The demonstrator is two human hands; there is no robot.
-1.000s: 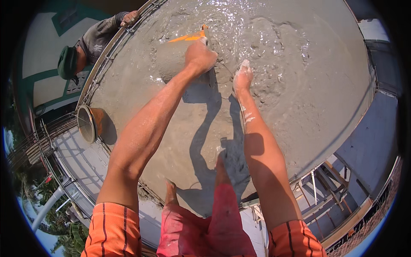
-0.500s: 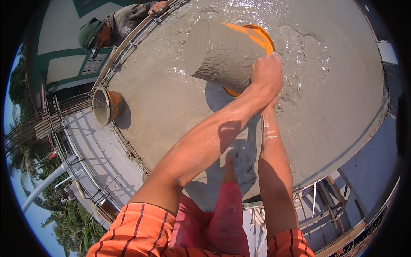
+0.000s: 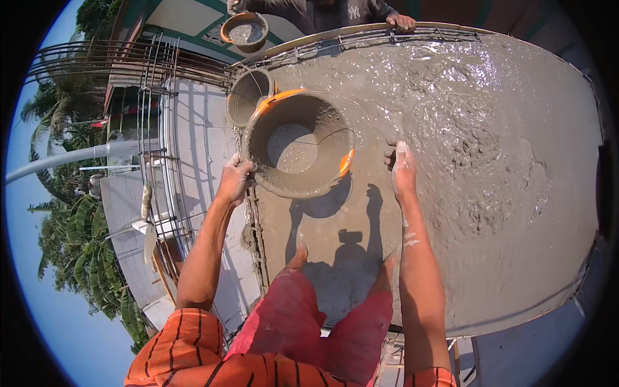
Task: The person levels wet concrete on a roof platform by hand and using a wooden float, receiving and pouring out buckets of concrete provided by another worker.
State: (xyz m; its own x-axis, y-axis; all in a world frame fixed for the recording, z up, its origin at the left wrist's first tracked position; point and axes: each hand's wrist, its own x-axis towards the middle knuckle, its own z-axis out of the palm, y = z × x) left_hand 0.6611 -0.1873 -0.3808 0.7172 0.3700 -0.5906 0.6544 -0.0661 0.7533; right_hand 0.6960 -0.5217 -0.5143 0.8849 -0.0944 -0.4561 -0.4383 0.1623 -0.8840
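My left hand [image 3: 236,180] is closed on the near left rim of a large orange bucket [image 3: 267,175] smeared with grey concrete. The bucket's mouth faces me, and a wet grey layer coats its bottom. To the right of the bucket, my right hand [image 3: 403,169] is raised with fingers apart, cement on its thumb and nothing in it. Beneath the hands spreads wet concrete [image 3: 496,206]. A second cement-coated bucket [image 3: 249,97] rests just beyond the large one, partly hidden by it.
Across the formwork edge [image 3: 361,40], another person holds a small orange pail [image 3: 245,32] in one hand and rests the other hand on the board. Steel bars [image 3: 161,103] rise on the left beside pale blocks [image 3: 206,116]. My bare feet stand in the concrete.
The large bucket, earlier tipped over the concrete, has swung left and now faces me. My right hand has come away from it. The other person now appears straight ahead with a pail.
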